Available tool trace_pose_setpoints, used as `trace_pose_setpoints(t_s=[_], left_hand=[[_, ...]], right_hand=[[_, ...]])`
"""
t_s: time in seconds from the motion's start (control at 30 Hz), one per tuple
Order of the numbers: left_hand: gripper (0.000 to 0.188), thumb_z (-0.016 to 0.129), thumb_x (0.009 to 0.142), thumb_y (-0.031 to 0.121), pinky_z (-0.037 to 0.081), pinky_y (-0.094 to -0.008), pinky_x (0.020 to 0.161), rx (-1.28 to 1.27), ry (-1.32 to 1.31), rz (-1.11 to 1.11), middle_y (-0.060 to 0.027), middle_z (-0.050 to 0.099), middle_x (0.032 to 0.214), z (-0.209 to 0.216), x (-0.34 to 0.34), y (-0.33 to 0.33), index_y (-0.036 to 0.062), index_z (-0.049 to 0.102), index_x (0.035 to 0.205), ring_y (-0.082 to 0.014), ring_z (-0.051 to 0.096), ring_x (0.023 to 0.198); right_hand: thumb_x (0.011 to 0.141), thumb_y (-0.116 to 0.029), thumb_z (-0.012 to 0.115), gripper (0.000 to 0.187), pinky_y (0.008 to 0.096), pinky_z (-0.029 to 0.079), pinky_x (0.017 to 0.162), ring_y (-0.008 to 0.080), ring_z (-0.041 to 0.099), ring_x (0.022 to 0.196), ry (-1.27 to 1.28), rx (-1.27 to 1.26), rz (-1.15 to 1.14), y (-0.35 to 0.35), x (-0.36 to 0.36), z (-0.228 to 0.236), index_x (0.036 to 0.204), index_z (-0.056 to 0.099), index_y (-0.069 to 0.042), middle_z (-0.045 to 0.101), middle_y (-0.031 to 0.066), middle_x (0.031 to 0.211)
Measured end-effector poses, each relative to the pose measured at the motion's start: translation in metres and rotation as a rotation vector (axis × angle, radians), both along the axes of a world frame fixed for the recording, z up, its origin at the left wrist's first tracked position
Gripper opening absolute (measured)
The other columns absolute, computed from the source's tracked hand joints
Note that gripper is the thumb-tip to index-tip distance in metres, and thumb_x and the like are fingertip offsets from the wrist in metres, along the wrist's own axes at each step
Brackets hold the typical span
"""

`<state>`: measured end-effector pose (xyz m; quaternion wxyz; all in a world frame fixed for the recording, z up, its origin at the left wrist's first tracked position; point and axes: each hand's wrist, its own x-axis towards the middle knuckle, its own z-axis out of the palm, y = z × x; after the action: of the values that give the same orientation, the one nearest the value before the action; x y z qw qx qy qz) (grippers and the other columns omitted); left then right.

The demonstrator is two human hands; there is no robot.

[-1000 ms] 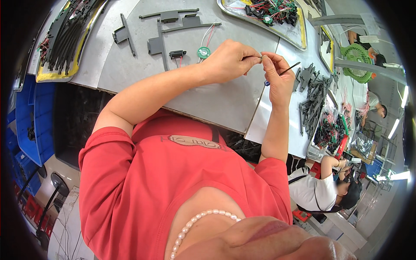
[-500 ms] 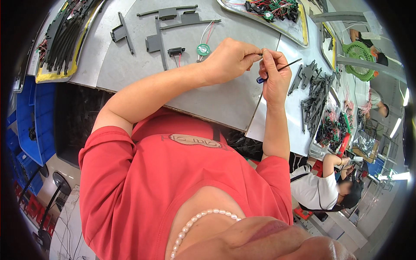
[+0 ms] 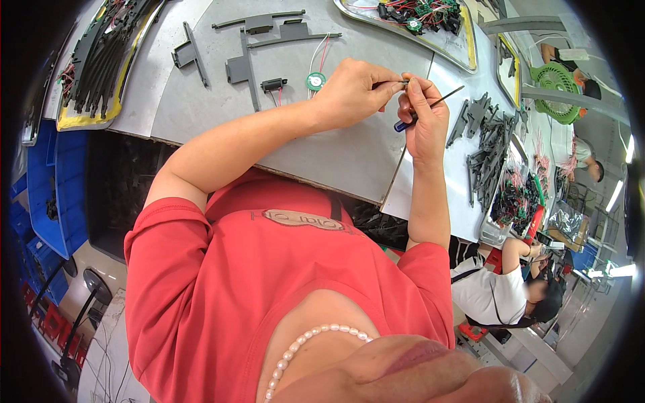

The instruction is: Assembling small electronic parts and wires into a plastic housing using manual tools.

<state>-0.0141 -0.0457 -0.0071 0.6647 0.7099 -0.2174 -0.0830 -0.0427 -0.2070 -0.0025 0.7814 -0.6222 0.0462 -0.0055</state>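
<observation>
My left hand is closed in a pinch on a small dark piece, mostly covered by the fingertips. Thumb and finger of my right hand meet it at the same spot. Tucked in the right hand is a screwdriver, its blue handle below the fingers and its thin dark shaft pointing up to the right. On the grey table beside my left hand lies a round green part with red and white wires. Left of that sits a small black module.
Several black plastic brackets lie on the table's far left. A tray of wired boards stands at the back. Black frames are piled to the right, a yellow-edged tray at far left. A co-worker sits to the right.
Both hands stay together at the small piece. The screwdriver and my right hand have shifted slightly left; otherwise the table looks the same.
</observation>
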Motion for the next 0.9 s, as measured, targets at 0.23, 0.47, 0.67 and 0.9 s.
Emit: trace_pose_setpoints(t_s=[0.23, 0.47, 0.67, 0.9], left_hand=[[0.022, 0.057, 0.088, 0.016, 0.037, -0.0229, 0.047, 0.012, -0.056, 0.024, -0.0025, 0.058, 0.058, -0.004, 0.0, -0.001, 0.0008, 0.068, 0.099, -0.0053, 0.046, 0.052], [0.023, 0.056, 0.09, 0.019, 0.036, -0.0221, 0.047, -0.085, 0.221, -0.155, -0.0003, 0.059, 0.06, -0.001, 0.005, 0.002, 0.0002, 0.067, 0.098, -0.0039, 0.045, 0.053], [0.025, 0.055, 0.09, 0.019, 0.036, -0.0214, 0.049, -0.089, 0.221, -0.161, -0.0005, 0.059, 0.062, 0.001, 0.005, 0.002, -0.0015, 0.066, 0.099, -0.0036, 0.047, 0.055], [0.023, 0.056, 0.086, 0.018, 0.042, -0.0243, 0.051, -0.058, 0.184, -0.077, -0.0042, 0.061, 0.06, 0.001, 0.004, 0.002, 0.0002, 0.069, 0.092, -0.0069, 0.053, 0.054]], right_hand=[[0.089, -0.015, 0.061, 0.02, 0.0171, 0.032, 0.047, 0.0044, 0.045, 0.057, -0.038, -0.098, -0.024, 0.0, 0.001, -0.001, 0.1, 0.061, 0.002, 0.056, -0.0003, 0.071], [0.089, -0.02, 0.062, 0.022, 0.0172, 0.029, 0.05, 0.0032, 0.041, 0.057, -0.092, -0.296, -0.009, -0.004, 0.002, 0.004, 0.097, 0.063, 0.001, 0.056, -0.001, 0.07], [0.086, -0.025, 0.066, 0.023, 0.0169, 0.035, 0.056, 0.0028, 0.044, 0.062, -0.112, -0.426, 0.009, -0.008, 0.002, 0.006, 0.095, 0.066, -0.003, 0.064, -0.0007, 0.077], [0.086, -0.018, 0.066, 0.022, 0.0177, 0.037, 0.06, 0.0037, 0.047, 0.067, -0.073, -0.442, 0.048, -0.011, 0.0, 0.015, 0.102, 0.067, -0.004, 0.065, -0.0012, 0.08]])
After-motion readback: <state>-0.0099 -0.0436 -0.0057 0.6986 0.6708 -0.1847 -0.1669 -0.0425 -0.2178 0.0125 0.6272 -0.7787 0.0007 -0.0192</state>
